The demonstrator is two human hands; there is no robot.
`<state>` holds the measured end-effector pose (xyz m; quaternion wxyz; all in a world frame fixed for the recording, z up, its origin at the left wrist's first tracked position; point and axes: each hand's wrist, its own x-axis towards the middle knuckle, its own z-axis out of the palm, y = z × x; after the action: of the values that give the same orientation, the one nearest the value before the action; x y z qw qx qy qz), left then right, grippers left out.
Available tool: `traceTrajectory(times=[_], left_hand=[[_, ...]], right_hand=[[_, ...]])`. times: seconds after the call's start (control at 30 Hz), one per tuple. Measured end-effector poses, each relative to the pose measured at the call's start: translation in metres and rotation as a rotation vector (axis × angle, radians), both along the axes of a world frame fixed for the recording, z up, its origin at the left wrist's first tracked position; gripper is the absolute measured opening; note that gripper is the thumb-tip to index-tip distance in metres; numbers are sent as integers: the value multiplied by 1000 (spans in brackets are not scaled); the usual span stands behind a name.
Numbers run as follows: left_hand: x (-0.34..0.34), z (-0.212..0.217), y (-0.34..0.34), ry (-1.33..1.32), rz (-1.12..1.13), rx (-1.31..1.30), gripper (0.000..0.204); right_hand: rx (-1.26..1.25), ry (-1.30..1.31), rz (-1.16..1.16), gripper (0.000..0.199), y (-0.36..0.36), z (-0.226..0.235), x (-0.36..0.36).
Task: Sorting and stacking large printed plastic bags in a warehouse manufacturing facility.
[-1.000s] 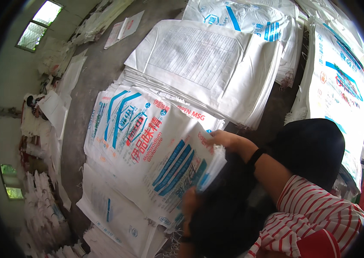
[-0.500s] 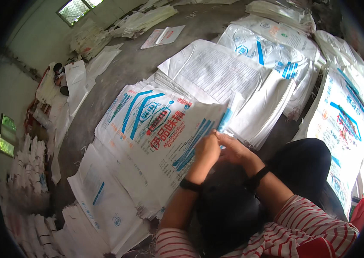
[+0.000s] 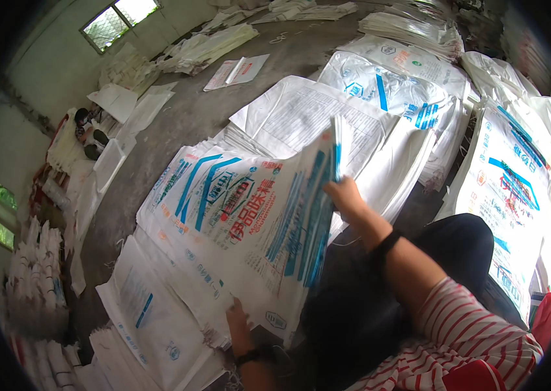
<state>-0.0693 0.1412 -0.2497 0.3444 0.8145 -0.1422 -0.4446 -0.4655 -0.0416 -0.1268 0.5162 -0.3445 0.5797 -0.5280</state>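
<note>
A worker in a red-and-white striped top (image 3: 477, 326) bends over a pile of printed white sacks (image 3: 213, 218) spread in front of the knees, its near right edge curling upward. The right hand (image 3: 347, 197) closes on that raised edge, fingers bent around the layers with little gap showing. The left hand (image 3: 239, 320), blurred, reaches over the pile's lower part near the bottom edge; its fingers look partly extended, and whether they grip a layer or only press on it cannot be told.

Just beyond the pile lies a stack of sacks with a printed table (image 3: 301, 107); to the lower left, more white sacks (image 3: 152, 332); to the right, past a dark-clad knee (image 3: 464, 241), a tall printed stack (image 3: 503, 218). Grey floor (image 3: 187, 107) shows between the piles, and another person (image 3: 84, 130) sits far to the left.

The sacks appear thin and limp, probably light singly but weighty together, and likely slick enough for layers to slide. Gathered edges and corners seem the surest hold; a pinch mid-panel would probably let the rest sag.
</note>
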Motion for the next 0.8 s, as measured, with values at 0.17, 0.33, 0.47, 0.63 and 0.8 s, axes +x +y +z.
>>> traceTrajectory(times=[0.17,0.33,0.47,0.63,0.8], left_hand=[[-38,35,23,987,-65,-407,63],[-41,14,-26,854,61,-672,48],[-115,38,-68,542,-288,-569,39],[-172,46,-79,-450,-1133,-695,36],[-227,39,-232,189,-1048,-767,43]], right_hand=[[-367,363,317,28,-71,58,-38],[-257,246,231,32,-67,135,-99],[-401,538,240,23,-51,142,-201],[-236,746,12,42,-35,195,-221],[-349,607,-360,33,-4,269,-328]])
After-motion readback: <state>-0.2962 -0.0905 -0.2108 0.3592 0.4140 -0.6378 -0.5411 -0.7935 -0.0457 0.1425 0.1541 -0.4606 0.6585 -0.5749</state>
